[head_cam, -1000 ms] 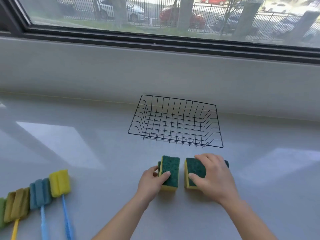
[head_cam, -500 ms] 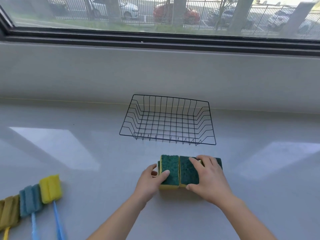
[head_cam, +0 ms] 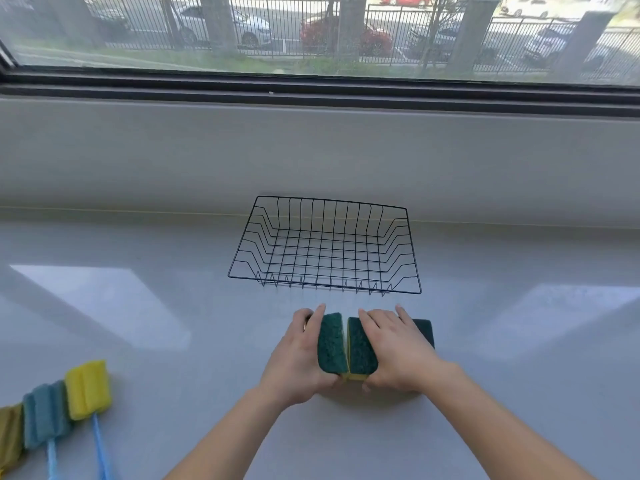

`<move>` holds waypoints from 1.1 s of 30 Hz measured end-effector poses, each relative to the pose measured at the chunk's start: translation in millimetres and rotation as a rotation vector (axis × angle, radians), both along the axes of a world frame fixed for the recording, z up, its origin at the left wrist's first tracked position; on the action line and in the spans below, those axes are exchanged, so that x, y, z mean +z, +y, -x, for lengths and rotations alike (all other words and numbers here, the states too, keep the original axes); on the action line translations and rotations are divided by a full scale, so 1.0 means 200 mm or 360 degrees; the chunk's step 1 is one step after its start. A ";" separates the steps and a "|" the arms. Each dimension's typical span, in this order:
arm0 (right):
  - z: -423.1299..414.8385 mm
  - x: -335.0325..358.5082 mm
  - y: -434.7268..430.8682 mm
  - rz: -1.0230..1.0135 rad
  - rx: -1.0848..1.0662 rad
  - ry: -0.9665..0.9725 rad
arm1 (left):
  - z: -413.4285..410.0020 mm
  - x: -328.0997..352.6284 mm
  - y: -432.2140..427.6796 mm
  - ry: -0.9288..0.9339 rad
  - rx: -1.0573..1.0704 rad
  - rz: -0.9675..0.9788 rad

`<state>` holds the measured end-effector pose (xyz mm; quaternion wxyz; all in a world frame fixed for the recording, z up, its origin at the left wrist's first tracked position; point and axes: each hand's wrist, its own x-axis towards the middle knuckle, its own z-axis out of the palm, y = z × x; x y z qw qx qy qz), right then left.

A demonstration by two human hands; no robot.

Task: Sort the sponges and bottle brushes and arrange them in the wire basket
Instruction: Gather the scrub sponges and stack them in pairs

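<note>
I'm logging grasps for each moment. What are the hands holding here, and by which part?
Each hand clasps one green-topped yellow sponge by its outer side: left hand on the left sponge, right hand on the right sponge, pressed together.

Grey counter (head_cam: 138,341) — window (head_cam: 311,29), parked cars (head_cam: 346,34) outside.

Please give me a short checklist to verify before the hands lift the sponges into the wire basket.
1. Left hand grips the left sponge: ok.
2. Right hand grips the right sponge: ok.
3. Sponges pressed together side by side: ok.
4. Wire basket holds nothing, room for both: ok.
5. Path from the sponges to the basket is free: ok.
6. More sponges hidden under the right hand: cannot tell; a dark green edge shows beyond it.
</note>
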<state>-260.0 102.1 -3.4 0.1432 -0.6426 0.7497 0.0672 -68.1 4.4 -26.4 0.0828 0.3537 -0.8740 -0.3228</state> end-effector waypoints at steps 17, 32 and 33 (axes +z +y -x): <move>0.00 -0.04 -0.02 0.0130 0.0305 0.0244 | 0.03 -0.09 -0.03 -0.0179 -0.0162 -0.0038; 0.00 -0.07 -0.06 0.0081 0.0299 0.0206 | 0.04 -0.13 -0.05 -0.0104 -0.0214 0.0008; 0.00 -0.07 -0.06 0.0089 0.0290 0.0199 | 0.04 -0.13 -0.05 -0.0096 -0.0216 0.0019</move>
